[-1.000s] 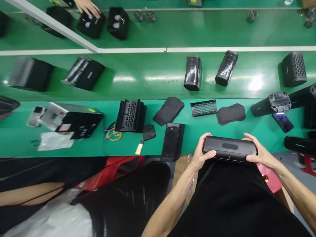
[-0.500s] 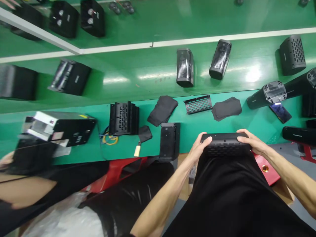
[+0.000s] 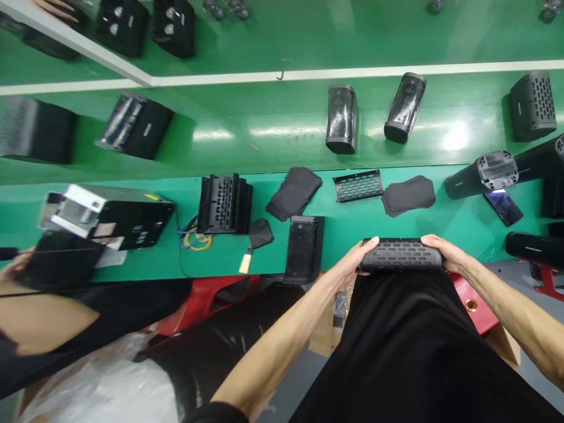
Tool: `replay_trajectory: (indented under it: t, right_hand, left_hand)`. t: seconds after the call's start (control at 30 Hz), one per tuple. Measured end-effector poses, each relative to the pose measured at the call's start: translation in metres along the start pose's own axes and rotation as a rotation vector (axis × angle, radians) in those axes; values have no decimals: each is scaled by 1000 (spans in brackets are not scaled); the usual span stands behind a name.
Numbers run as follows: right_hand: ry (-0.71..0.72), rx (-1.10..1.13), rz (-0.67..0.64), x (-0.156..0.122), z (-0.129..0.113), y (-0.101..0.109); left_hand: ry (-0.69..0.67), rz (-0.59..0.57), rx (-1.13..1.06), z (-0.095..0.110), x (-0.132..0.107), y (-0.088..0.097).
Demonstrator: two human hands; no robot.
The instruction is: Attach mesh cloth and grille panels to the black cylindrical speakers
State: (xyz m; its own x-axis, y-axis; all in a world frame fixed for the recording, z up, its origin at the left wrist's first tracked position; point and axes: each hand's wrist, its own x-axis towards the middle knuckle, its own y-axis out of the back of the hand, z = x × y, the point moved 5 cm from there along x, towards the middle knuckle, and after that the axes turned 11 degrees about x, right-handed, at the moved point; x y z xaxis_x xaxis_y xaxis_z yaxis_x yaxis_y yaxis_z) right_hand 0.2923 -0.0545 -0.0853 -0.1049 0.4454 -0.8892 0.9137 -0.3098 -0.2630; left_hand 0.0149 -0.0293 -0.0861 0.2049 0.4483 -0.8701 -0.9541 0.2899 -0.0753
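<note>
A black oblong speaker (image 3: 402, 254) lies across my lap at the near edge of the green bench, its slotted grille side facing up. My left hand (image 3: 356, 263) grips its left end with the thumb on top. My right hand (image 3: 445, 254) is wrapped over its right end. Just beyond it on the bench lie a loose black grille plate (image 3: 358, 185) and a stack of black cloth pieces (image 3: 409, 195).
A black speaker shell (image 3: 302, 248) stands left of my hands, past it a rack of grille plates (image 3: 224, 204) and a black box (image 3: 127, 216). Two speakers (image 3: 341, 118) ride the green conveyor (image 3: 264, 123). A phone (image 3: 503, 207) lies at right. A co-worker's arm (image 3: 39, 320) shows at left.
The speaker has been rolled in my hands: its smooth side with the oval faced up before, the slotted grille faces up now. At left the co-worker has brought a black box near.
</note>
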Motion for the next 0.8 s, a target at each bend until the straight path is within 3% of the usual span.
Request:
replay_trajectory:
  t: [0.3,0.4,0.5,0.67,0.73,0.8]
  right_hand:
    - [62,-2,14,0,-5,-7]
    - [133,-39,-16,1,-12,-16]
    - [212,-15,-111,4,-17,-31]
    - [343,-153,-362,14,-27,-70]
    - [391,-165,-390,23,-36,-95]
    - [408,-115,-410,37,-48,-135]
  left_hand:
    - [-32,59,-107,5,6,-4]
    - [-123,71,-151,15,4,8]
    - [-283,117,-190,39,-2,35]
    - [-436,134,-76,102,-12,97]
    - [-474,187,-71,124,-17,122]
    - [-511,297,-171,139,-20,140]
